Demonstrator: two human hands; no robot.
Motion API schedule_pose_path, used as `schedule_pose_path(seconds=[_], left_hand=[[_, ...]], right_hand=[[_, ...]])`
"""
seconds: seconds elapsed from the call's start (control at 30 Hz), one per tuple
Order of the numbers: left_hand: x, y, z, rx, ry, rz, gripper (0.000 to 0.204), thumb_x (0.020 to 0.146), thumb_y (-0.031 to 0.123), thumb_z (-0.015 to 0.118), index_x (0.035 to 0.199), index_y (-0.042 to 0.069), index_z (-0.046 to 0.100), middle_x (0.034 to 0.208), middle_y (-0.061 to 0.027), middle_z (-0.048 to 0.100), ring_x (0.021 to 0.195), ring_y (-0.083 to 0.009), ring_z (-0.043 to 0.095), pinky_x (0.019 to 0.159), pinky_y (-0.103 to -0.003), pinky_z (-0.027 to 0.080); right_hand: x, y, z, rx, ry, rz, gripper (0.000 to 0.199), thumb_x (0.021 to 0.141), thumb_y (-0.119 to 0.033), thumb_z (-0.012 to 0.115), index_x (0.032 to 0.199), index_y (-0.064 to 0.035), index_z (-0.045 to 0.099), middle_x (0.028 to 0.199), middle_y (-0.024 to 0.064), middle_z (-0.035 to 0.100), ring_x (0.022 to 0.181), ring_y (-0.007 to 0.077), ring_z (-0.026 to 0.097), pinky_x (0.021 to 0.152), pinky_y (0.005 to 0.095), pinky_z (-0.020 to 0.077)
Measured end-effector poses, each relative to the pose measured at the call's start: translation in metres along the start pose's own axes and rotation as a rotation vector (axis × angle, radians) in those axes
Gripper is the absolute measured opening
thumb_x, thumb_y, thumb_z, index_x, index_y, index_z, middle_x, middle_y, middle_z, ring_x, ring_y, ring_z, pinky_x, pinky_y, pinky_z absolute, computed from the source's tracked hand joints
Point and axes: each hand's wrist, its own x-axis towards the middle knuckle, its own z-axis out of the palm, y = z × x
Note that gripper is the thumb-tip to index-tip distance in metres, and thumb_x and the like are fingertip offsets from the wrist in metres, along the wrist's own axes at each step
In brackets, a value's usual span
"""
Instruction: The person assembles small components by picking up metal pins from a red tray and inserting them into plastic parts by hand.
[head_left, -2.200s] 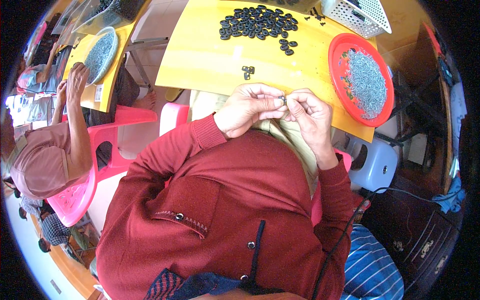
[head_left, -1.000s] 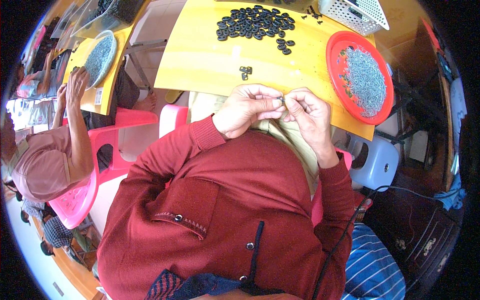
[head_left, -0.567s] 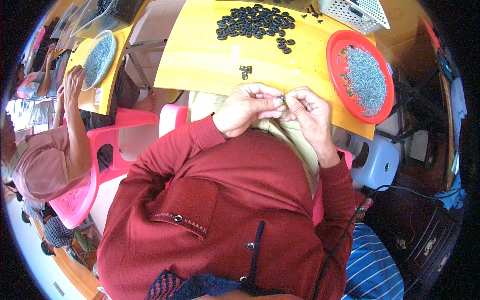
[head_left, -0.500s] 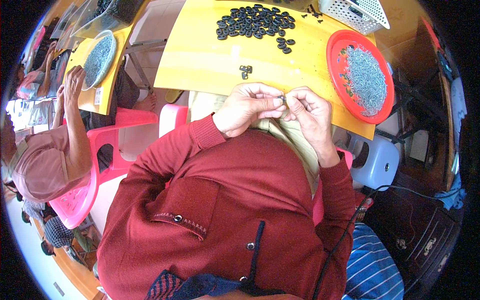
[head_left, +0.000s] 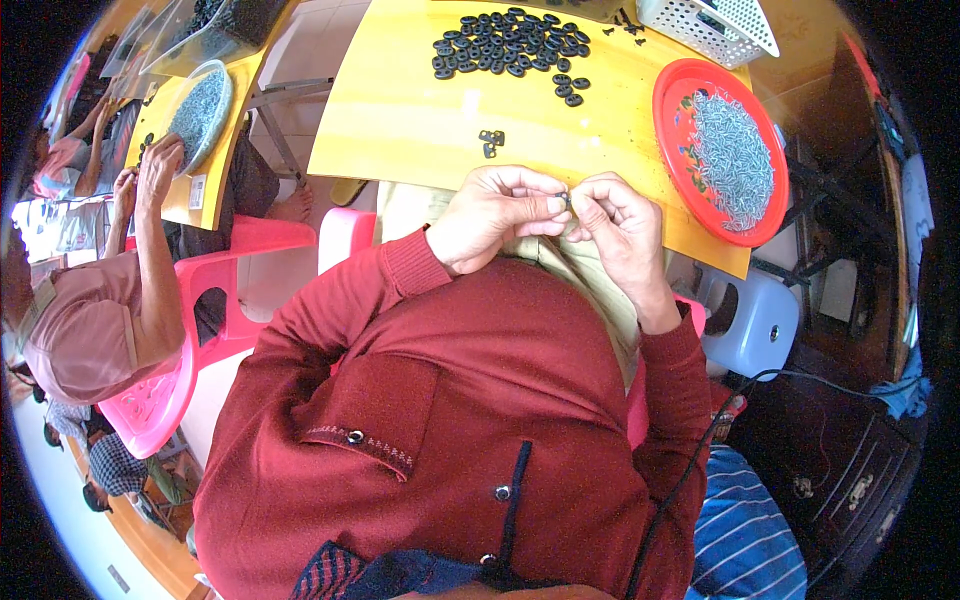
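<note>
In the head view, the red tray (head_left: 672,100) lies on the right side of the yellow table (head_left: 400,110), holding a heap of silvery screws (head_left: 735,160). Left of the tray's near end, at the table's front edge, the person's left hand (head_left: 503,218) has its thumb and forefinger pinched on a small dark piece (head_left: 568,200). The right hand (head_left: 622,228), between that piece and the tray, has its thumb and forefinger closed on the piece's other side; its exact shape is hidden by the fingers. Left of the tray lie a few small black blocks (head_left: 491,138), and farther back on that side, black two-holed ovals (head_left: 505,48). Behind the tray stands a white perforated basket (head_left: 715,35). Well left of the tray, at another table, a co-worker's hand (head_left: 160,168) is beside a pale bowl (head_left: 226,100).
</note>
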Motion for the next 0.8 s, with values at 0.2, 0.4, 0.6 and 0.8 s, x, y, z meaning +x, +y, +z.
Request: schedule_pose_path(seconds=[0.2, 0.4, 0.6, 0.8], left_hand=[[-0.0005, 0.0, 0.0003, 0.011, 0.006, 0.002, 0.017, 0.085, 0.0, 0.062, 0.102, -0.003, 0.062, 0.092, -0.0142, 0.067, 0.085, -0.022, 0.067, 0.081, -0.031, 0.055], [0.0003, -0.0004, -0.0002, 0.015, 0.006, 0.002, 0.017, 0.085, 0.0, 0.062, 0.102, -0.003, 0.062, 0.092, -0.014, 0.067, 0.086, -0.0223, 0.067, 0.081, -0.032, 0.055], [0.0001, -0.0009, -0.0007, 0.011, 0.001, -0.004, 0.018, 0.085, 0.001, 0.062, 0.102, -0.003, 0.062, 0.093, -0.0142, 0.067, 0.086, -0.0222, 0.066, 0.082, -0.032, 0.055], [0.0002, -0.0007, 0.0007, 0.012, 0.006, -0.007, 0.017, 0.084, 0.0, 0.062, 0.101, -0.003, 0.062, 0.092, -0.0142, 0.067, 0.086, -0.0221, 0.066, 0.082, -0.031, 0.055]], right_hand=[[0.0003, -0.0002, -0.0021, -0.009, -0.013, 0.003, 0.01, 0.092, -0.008, 0.054, 0.091, 0.0009, 0.059, 0.085, 0.0034, 0.057, 0.075, 0.0102, 0.061, 0.061, 0.0226, 0.0531], [0.0008, 0.0003, -0.0034, 0.004, -0.016, 0.022, 0.011, 0.092, -0.009, 0.054, 0.093, 0.0007, 0.059, 0.085, 0.0036, 0.058, 0.075, 0.0105, 0.061, 0.061, 0.0234, 0.0543], [0.0003, -0.0003, -0.0047, 0.028, -0.032, 0.043, 0.013, 0.093, -0.011, 0.054, 0.094, 0.0012, 0.059, 0.084, 0.0045, 0.059, 0.075, 0.0108, 0.062, 0.061, 0.0239, 0.0547], [0.0002, 0.0015, -0.0047, 0.028, -0.031, 0.044, 0.014, 0.093, -0.012, 0.055, 0.094, 0.0011, 0.059, 0.084, 0.0046, 0.06, 0.074, 0.0108, 0.062, 0.061, 0.0238, 0.0547]])
